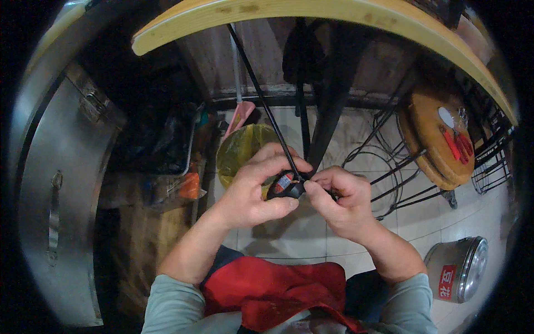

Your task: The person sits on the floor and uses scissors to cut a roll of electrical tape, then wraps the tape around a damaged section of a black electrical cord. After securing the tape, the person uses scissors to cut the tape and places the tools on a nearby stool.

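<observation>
My left hand (257, 186) is wrapped round a small black rounded device (287, 191) with a red, white and blue label. A long thin black rod or cord (261, 92) runs from the top of the device up toward the table edge. I cannot tell what kind of device it is. My right hand (341, 201) pinches at the device's right side, near the foot of the rod, with thumb and index finger pressed together. Whatever lies between those fingertips is too small to make out. Both hands are above my lap, over the red apron (267, 284).
A yellow wooden table edge (267, 10) arches across the top. Beyond my hands stand a yellow-lined bin (236, 145) and a pink dustpan (240, 116). Red-handled tools (457, 146) lie on a round wooden stool (425, 131). At right is a metal canister (453, 270); at left, a steel cabinet (61, 195).
</observation>
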A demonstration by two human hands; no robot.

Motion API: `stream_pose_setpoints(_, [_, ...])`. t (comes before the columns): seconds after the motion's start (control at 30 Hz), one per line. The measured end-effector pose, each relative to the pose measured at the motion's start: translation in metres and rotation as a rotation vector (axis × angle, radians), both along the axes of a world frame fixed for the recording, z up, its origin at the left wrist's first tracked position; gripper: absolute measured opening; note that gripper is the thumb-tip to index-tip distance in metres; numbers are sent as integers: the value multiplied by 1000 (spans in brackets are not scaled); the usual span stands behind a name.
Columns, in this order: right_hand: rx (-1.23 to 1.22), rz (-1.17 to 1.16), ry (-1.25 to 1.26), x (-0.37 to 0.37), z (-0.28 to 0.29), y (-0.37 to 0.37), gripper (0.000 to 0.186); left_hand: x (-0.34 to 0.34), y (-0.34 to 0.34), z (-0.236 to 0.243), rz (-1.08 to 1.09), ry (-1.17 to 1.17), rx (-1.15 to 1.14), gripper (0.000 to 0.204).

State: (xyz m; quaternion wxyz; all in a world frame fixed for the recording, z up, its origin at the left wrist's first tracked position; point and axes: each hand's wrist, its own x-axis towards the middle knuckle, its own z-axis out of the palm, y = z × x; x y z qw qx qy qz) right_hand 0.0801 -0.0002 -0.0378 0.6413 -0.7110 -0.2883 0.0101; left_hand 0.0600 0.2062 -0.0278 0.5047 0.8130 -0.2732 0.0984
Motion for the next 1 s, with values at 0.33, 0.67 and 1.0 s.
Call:
stream_pose_setpoints(0.33, [10,3,-75,-1,3,6,13,-15,-7,7,71,311,-294,19])
stream_pose_setpoints(0.67, [70,125,166,1,11,5,11,-9,2,13,85,-79,-15,10])
stream_pose_setpoints(1.0, [163,202,418,-5,16,7,9,-12,7,22,134,-193,-17,19])
